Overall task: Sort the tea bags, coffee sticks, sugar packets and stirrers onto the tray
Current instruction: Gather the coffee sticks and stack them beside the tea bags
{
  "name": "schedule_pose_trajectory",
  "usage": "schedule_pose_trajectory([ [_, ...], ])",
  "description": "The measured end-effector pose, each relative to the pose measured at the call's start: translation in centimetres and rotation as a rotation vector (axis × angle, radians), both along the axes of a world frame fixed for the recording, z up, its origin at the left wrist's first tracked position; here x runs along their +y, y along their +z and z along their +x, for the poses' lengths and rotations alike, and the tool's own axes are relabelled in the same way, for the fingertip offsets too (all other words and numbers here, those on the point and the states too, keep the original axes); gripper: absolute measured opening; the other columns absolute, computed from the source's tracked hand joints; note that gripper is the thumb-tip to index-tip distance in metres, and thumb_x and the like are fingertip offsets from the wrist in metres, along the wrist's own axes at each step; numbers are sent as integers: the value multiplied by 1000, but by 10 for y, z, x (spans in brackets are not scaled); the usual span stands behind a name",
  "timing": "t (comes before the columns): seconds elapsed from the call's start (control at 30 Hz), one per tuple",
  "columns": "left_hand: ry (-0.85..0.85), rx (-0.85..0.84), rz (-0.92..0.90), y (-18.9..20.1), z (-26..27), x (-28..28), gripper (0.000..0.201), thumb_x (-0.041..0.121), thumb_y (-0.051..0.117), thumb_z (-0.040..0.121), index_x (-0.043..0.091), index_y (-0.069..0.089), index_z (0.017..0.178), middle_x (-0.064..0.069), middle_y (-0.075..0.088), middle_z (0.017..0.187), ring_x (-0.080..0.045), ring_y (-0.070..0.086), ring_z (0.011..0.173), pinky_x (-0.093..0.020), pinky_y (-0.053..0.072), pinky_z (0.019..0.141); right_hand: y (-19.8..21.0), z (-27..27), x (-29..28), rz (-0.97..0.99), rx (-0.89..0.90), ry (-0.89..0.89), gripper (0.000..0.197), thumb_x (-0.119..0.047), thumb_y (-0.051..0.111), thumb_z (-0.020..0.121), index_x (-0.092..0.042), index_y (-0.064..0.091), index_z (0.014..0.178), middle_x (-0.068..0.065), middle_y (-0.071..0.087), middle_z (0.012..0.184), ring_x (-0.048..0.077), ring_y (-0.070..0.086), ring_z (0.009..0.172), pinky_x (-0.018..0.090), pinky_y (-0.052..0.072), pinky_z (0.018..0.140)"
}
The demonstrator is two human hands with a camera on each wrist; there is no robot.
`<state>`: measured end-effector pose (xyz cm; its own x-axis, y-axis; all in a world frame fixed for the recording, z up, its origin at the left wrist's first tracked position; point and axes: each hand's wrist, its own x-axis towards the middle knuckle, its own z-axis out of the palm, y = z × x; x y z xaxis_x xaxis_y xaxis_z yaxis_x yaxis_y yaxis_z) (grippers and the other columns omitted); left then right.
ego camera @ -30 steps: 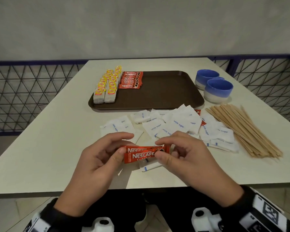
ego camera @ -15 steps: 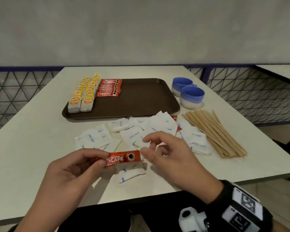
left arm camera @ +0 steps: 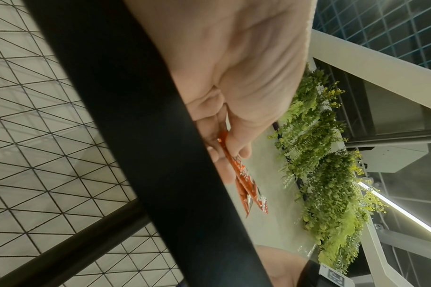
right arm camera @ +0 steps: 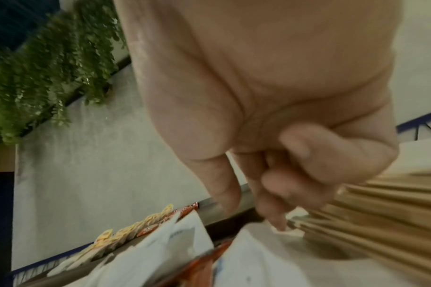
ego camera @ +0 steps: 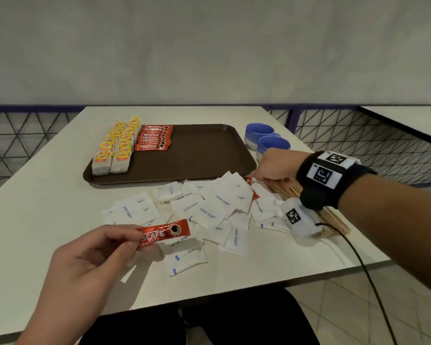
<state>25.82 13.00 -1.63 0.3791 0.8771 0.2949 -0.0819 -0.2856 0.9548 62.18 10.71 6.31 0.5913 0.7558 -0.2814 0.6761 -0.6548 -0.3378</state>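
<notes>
My left hand (ego camera: 125, 241) pinches red Nescafe coffee sticks (ego camera: 166, 234) above the table's near edge; the left wrist view shows two sticks (left arm camera: 243, 174) between thumb and fingers. My right hand (ego camera: 259, 174) reaches over the far right end of the white sugar packets (ego camera: 209, 205), beside the wooden stirrers (ego camera: 334, 220). Its thumb and forefinger point down and hold nothing (right arm camera: 252, 215). A loose coffee stick (ego camera: 254, 195) pokes out from under the packets just below that hand. The brown tray (ego camera: 199, 155) carries two rows of yellow-labelled tea bags (ego camera: 115, 150) and a stack of coffee sticks (ego camera: 154, 140).
Two blue cups (ego camera: 271, 143) stand right of the tray, behind my right hand. A cable runs from the right wrist camera across the table's near right corner. Wire-mesh railings flank the table, and another table's corner shows at far right.
My right hand has let go of the coffee sticks and reached forward and right to the far end of the sugar pile. The left hand keeps the sticks.
</notes>
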Motion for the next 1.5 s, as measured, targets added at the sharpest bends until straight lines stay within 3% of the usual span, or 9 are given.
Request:
schedule_pose_trajectory([
  [0.23,-24,-17,-6,4,2,-3,33,-23,59,83,4,75,72,-3,78,80,-8,74,68,-13,57,63,-16,-2,13,121,178,-197,25,-27,81,86,-12,66,98,5,67,84,16,61,74,25,45,59],
  [0.4,-35,-13,7,2,1,0,38,-21,59,84,12,77,78,-8,77,76,-12,74,70,-15,57,64,-18,-7,15,150,322,-302,26,-17,82,85,-10,65,104,11,72,99,22,70,89,29,58,80],
  [0.6,-15,-5,-4,1,-2,1,29,-20,60,86,5,74,78,-10,77,75,-14,75,75,-14,57,69,-3,-10,6,226,527,-469,14,-9,71,90,-9,63,101,4,57,68,9,48,42,17,40,38],
  [0.73,-5,-5,14,2,-1,0,23,-19,60,86,0,72,82,-9,78,76,-16,75,75,-14,57,69,-1,3,-14,434,697,-487,33,-11,71,85,-10,59,117,10,65,85,17,63,70,30,57,64],
  [0.87,-2,7,23,2,-1,0,31,-18,60,86,7,75,77,-8,78,77,-16,75,75,-15,57,72,3,-3,-37,287,448,-198,20,-17,70,91,-8,66,109,8,68,85,16,64,69,30,55,65],
  [0.97,-5,21,22,3,-1,-1,30,-17,61,87,8,75,77,-7,78,77,-16,75,76,-15,57,73,4,-15,-48,78,258,42,22,-30,75,90,-27,71,111,-3,71,102,15,73,86,31,61,80],
  [1.07,3,32,22,5,0,-2,26,-18,61,87,4,74,80,-4,78,81,-12,75,75,-11,55,70,6,-28,-50,28,138,166,21,-34,77,89,-32,72,109,-7,72,101,11,72,84,21,58,72],
  [1.2,11,43,8,5,-1,-3,31,-15,62,88,9,77,76,-3,78,86,-11,73,77,-12,54,69,0,-37,-47,22,58,221,15,-29,77,89,-21,74,101,-2,75,88,9,66,67,13,49,54],
  [1.5,-10,27,-11,5,-2,-1,24,-13,61,90,4,76,84,-4,78,89,-11,73,80,-16,56,69,3,-38,-49,-13,50,205,18,-29,79,88,-20,69,100,-2,71,82,8,62,66,14,44,51],
])
